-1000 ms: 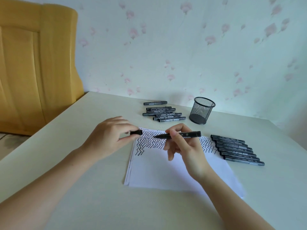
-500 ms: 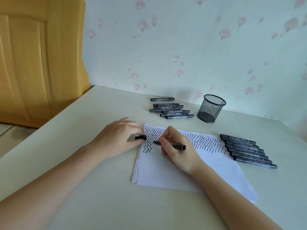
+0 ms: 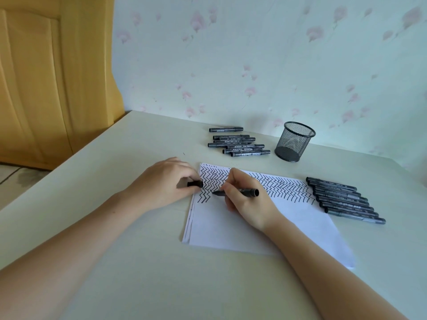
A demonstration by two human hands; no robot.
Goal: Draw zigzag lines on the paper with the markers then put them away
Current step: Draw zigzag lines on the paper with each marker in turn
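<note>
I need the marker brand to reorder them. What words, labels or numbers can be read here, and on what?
Grey barrels of the black markers behind the paper: pale print, too blurred to read.
Row of black markers right of the paper: faint print, too small to read.
White paper sheet: only drawn zigzags, no text.
Black mesh pen cup: no label visible.

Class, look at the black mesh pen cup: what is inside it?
Through the mesh cup only its dark base shows; no markers stand in it. Anything lying flat at the very bottom cannot be ruled out.

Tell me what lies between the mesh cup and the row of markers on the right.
Only bare table in the head view; the mesh cup and the marker row stand apart.
</note>
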